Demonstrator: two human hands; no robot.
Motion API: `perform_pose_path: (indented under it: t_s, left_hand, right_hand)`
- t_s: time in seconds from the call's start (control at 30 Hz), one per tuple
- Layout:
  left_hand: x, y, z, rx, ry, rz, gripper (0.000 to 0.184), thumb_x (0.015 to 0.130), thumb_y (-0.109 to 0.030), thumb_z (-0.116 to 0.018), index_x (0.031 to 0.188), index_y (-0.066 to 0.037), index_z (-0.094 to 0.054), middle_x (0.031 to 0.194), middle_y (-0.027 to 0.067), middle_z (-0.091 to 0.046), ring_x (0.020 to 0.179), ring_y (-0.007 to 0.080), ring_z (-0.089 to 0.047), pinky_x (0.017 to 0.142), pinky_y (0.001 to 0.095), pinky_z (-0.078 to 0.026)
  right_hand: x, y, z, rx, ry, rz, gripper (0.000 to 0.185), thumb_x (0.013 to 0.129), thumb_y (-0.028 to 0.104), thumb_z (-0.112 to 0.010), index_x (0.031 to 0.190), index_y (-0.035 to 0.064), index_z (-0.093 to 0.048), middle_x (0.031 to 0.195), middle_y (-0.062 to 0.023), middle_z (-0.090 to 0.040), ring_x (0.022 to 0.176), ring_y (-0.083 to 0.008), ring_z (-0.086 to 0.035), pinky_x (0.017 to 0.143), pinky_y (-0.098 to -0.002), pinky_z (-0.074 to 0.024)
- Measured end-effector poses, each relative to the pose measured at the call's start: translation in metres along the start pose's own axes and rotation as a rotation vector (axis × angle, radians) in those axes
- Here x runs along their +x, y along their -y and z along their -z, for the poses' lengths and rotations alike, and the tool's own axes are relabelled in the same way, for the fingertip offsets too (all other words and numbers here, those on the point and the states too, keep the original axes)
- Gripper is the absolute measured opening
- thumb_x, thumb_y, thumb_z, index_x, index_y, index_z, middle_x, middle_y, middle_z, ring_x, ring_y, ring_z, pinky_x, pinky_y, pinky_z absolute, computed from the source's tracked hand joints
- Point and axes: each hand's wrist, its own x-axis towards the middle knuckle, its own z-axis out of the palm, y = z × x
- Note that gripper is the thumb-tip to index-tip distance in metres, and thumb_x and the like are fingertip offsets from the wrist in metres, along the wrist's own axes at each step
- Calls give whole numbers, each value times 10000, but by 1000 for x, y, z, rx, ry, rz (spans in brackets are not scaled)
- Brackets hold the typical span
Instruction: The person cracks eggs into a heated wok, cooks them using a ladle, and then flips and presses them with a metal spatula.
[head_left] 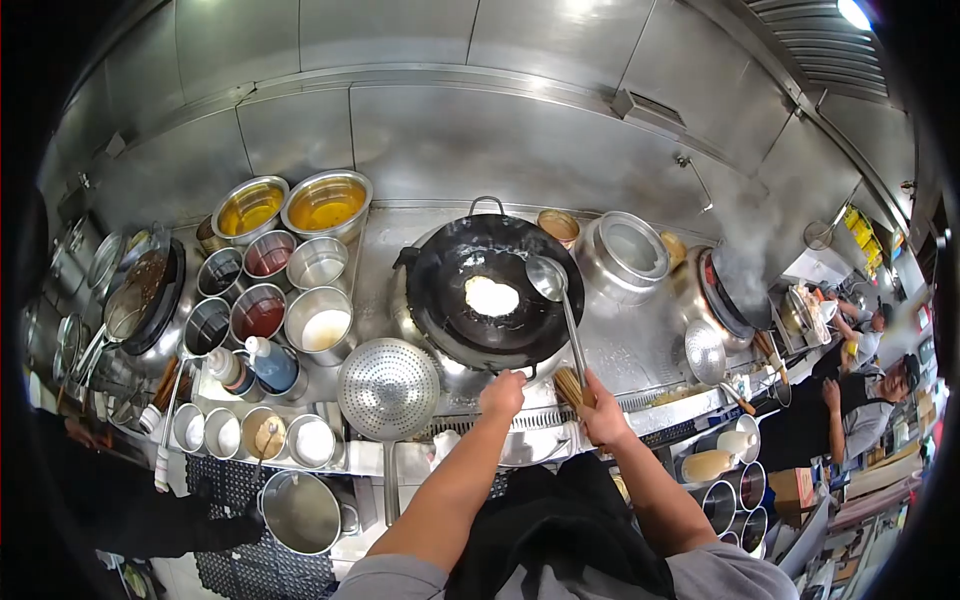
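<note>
In front of me a black wok (450, 310) sits on the stove, with a white, shiny mass of food (491, 297) in its middle; I cannot tell its kind. My left hand (503, 396) is closed at the wok's near edge, around its handle. Held by its long handle in my right hand (604, 412) is a metal ladle (547, 278). The ladle's bowl is over the right side of the wok, apart from the food. A bamboo wok brush (571, 387) stands just beside my right hand, below the wok's rim.
Left of the wok lies a large perforated skimmer (388, 388). Beyond it stand metal pots of sauces (258, 311), squeeze bottles (273, 364) and two bowls of yellow oil (328, 204). A lidded pot (630, 255) is on the right, near a steaming wok (740, 290). Other people (868, 410) are at far right.
</note>
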Motion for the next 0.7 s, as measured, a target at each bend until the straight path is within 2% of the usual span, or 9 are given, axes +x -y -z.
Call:
perform_pose_path:
  t_s: [0.07, 0.1, 0.2, 0.37, 0.47, 0.53, 0.6, 0.63, 0.7]
  left_hand:
    - [3, -6, -3, 9, 16, 31, 231, 1010, -264, -505, 1161, -198, -668, 1237, 118, -623, 1151, 357, -635, 937, 500, -513]
    - [4, -9, -4, 15, 24, 48, 233, 1011, -268, -505, 1166, -198, -665, 1251, 122, -621, 1156, 362, -633, 941, 500, -512]
    - [5, -15, -5, 29, 35, 95, 237, 1012, -278, -506, 1159, -199, -673, 1276, 134, -620, 1163, 372, -632, 954, 500, -508]
    - [1, -20, -1, 68, 36, 109, 251, 1009, -285, -502, 1152, -206, -692, 1281, 127, -625, 1178, 373, -629, 963, 504, -505]
    - [2, -21, -8, 61, 11, 117, 256, 1003, -281, -510, 1160, -206, -697, 1281, 128, -626, 1178, 375, -626, 967, 499, -505]
    - [12, -18, -7, 64, 14, 102, 255, 998, -277, -522, 1168, -206, -698, 1273, 132, -628, 1171, 378, -625, 974, 492, -504]
    - [13, -13, -9, 73, 68, 87, 252, 992, -273, -536, 1174, -208, -697, 1258, 137, -632, 1160, 381, -624, 981, 483, -503]
    - [8, -9, -12, 73, 8, 47, 239, 995, -261, -541, 1163, -202, -699, 1228, 139, -643, 1141, 383, -625, 981, 479, -505]
    - [-5, -17, -2, 89, -39, 16, 232, 1003, -261, -532, 1151, -199, -699, 1186, 139, -648, 1115, 383, -630, 958, 490, -508]
  right_hand:
    - [-10, -6, 4, 80, 28, -42, 805, 855, -31, -536, 1588, -54, -204, 1526, -232, -463, 1412, -271, -461, 1136, -319, -376]
    - [-24, 10, 1, 140, 37, -107, 802, 852, -32, -533, 1584, -63, -207, 1533, -235, -453, 1426, -275, -445, 1145, -323, -367]
    - [-3, -83, 9, -86, 58, 189, 863, 889, -49, -538, 1642, 136, -160, 711, -19, -481, 496, -130, -481, 461, -298, -423]
    - [-27, -65, 18, 54, 104, 124, 853, 882, -40, -542, 1636, 110, -171, 718, -16, -496, 496, -120, -484, 461, -287, -424]
    - [-27, -66, 48, -70, 158, 130, 849, 882, -20, -557, 1632, 92, -177, 821, -70, -581, 607, -167, -580, 562, -313, -491]
    - [-22, -57, 66, -194, 147, 183, 836, 882, 10, -580, 1621, 68, -194, 983, -132, -632, 815, -238, -634, 731, -342, -516]
    - [-29, -35, 83, -289, 98, 250, 820, 880, 55, -613, 1601, 31, -224, 1203, -196, -648, 1116, -329, -643, 963, -367, -492]
    - [-27, -37, 90, -342, 56, 323, 840, 891, 105, -638, 1605, 34, -201, 1327, -270, -611, 1238, -411, -597, 1041, -404, -462]
    - [-33, -23, 94, -254, 73, 219, 852, 892, 139, -650, 1606, 38, -196, 1305, -272, -622, 1214, -406, -608, 1032, -404, -472]
